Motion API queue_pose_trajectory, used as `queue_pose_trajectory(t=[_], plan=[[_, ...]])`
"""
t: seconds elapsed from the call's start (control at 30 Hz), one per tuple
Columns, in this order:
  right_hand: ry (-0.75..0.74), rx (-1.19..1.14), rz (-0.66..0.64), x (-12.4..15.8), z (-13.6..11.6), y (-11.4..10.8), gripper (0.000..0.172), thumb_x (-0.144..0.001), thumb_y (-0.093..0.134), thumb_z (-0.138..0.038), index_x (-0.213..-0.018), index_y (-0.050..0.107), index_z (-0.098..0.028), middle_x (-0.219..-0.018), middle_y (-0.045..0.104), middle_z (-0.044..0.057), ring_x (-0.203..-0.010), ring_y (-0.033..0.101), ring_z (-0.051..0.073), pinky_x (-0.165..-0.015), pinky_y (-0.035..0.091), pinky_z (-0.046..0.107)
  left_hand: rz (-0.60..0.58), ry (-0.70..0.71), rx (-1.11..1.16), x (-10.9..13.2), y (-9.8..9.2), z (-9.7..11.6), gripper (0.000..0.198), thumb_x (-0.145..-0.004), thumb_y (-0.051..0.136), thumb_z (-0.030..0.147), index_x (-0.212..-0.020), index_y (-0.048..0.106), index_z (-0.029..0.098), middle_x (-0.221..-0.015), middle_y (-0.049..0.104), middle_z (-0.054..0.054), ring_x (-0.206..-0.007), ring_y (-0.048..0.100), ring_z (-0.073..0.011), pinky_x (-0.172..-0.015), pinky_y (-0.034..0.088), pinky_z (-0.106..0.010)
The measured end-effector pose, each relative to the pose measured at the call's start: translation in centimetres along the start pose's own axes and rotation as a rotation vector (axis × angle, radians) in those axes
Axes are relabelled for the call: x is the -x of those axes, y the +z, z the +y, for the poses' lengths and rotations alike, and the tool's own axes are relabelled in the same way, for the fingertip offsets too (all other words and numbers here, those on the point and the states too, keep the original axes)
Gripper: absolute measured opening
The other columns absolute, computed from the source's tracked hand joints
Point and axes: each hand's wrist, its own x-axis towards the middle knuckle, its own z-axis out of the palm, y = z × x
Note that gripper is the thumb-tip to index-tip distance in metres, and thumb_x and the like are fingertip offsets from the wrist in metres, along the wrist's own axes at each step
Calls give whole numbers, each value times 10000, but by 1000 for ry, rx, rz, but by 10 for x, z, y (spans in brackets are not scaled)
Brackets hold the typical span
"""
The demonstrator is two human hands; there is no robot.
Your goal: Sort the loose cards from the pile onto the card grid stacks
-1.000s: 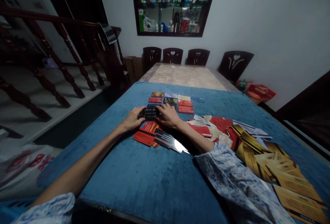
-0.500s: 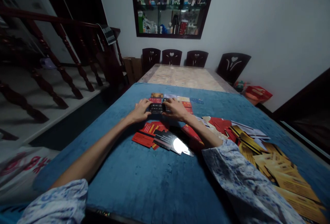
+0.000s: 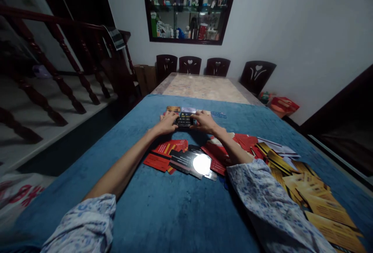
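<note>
A black card (image 3: 184, 121) lies between my hands on the blue cloth. My left hand (image 3: 168, 122) has its fingers closed on the left end of it. At its right end are the closed fingers of my right hand (image 3: 203, 122). Behind them is a row with a gold card (image 3: 173, 109), a pale card (image 3: 188, 110) and a blue card (image 3: 218, 115). Nearer to me lie overlapping red cards (image 3: 157, 160) and dark cards (image 3: 182, 161), one with a bright glare. More red cards (image 3: 214, 154) are under my right forearm.
Gold cards (image 3: 320, 196) spread along the right side of the blue cloth (image 3: 175, 210). Chairs (image 3: 190, 65) stand beyond the table's bare far end (image 3: 204, 86). A wooden railing (image 3: 70, 53) is on the left, and a plastic bag (image 3: 21, 193) lies low at the left.
The view has shifted slightly. Both hands have moved a little to the right relative to the cards behind, and the black card is now centred between them.
</note>
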Motion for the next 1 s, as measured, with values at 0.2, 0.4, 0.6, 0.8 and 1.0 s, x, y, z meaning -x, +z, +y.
queue_pose_trajectory(t=[0.2,0.4,0.6,0.8,1.0], plan=[[23,-22,-34,-4,7,9,595,-885,675,-456,-1435,581,-251,-1387,585,149,-1250,456,376,-912,439,442,-51,-12,-19,-13,9,-1,527,-819,633,222,-1345,609,213,-1395,558,-136,-1311,427,-386,-1042,398,-577],[51,-8,-72,-2,6,11,540,-893,655,-446,-1390,616,-238,-1422,575,139,-1303,433,381,-978,433,474,-91,-19,-26,-19,16,-2,551,-820,629,234,-1371,603,219,-1413,556,-136,-1332,421,-398,-1060,397,-588],[45,22,-84,-1,4,13,476,-907,624,-441,-1336,644,-234,-1360,617,143,-1276,458,376,-966,436,479,-121,-13,-26,-21,19,-5,556,-838,615,245,-1391,585,202,-1452,538,-152,-1364,399,-404,-1097,352,-638],[49,-4,-107,-1,4,15,456,-913,598,-413,-1315,642,-202,-1379,596,140,-1273,450,377,-957,428,475,-113,3,8,-23,25,-9,549,-849,603,229,-1397,577,206,-1449,552,-151,-1387,396,-390,-1129,333,-656],[60,-25,-83,-2,7,19,507,-908,612,-409,-1385,592,-240,-1391,587,130,-1278,450,370,-951,430,467,-88,40,57,-22,26,-11,602,-840,617,217,-1436,531,248,-1485,546,-107,-1397,390,-366,-1159,306,-659]])
